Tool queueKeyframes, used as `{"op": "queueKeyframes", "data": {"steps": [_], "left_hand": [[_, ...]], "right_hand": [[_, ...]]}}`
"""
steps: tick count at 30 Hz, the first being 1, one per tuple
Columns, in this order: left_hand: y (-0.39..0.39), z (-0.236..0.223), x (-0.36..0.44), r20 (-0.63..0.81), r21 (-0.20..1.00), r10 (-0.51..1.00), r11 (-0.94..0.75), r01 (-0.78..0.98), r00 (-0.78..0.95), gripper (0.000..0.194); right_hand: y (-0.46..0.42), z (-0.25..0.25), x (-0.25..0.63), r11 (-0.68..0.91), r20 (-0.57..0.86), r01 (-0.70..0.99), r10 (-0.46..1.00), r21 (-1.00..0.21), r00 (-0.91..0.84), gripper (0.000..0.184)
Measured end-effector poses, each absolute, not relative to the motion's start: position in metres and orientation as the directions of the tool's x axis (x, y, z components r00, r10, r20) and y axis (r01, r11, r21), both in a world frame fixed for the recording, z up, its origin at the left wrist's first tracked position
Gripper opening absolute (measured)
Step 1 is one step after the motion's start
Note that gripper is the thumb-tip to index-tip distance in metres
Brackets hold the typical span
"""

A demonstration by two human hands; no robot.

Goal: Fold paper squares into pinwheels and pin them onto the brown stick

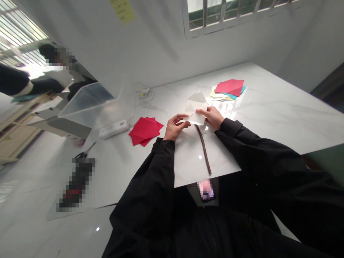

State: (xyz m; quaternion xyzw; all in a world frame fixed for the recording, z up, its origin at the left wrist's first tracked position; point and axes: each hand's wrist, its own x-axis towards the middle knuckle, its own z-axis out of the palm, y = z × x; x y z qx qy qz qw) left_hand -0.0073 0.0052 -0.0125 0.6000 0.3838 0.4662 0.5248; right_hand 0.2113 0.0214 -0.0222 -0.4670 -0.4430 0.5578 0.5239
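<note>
A sheet of white paper with creases is held up just above the table, between my two hands. My right hand pinches its right side, thumb lying across the front and the other fingers mostly hidden behind. At the lower left edge, my left hand has the paper between its thumb and fingers. Below the paper a thin brown stick lies on the table, its far end partly covered by the sheet. To the left of my left hand rests a stack of red paper pieces.
Red, teal and pale yellow papers are stacked at the back right. On the left are a white power strip, a clear plastic bin and scissors. A phone lies below the table edge. Another person is at far left.
</note>
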Motion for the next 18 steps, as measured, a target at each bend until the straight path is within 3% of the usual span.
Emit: {"op": "queueKeyframes", "data": {"steps": [18], "left_hand": [[-0.004, -0.007, -0.002, 0.103, 0.976, 0.937, -0.159, 0.146, 0.334, 0.043]], "right_hand": [[0.01, -0.014, 0.207, 0.014, 0.013, 0.005, 0.987, -1.0, -0.157, 0.035]]}}
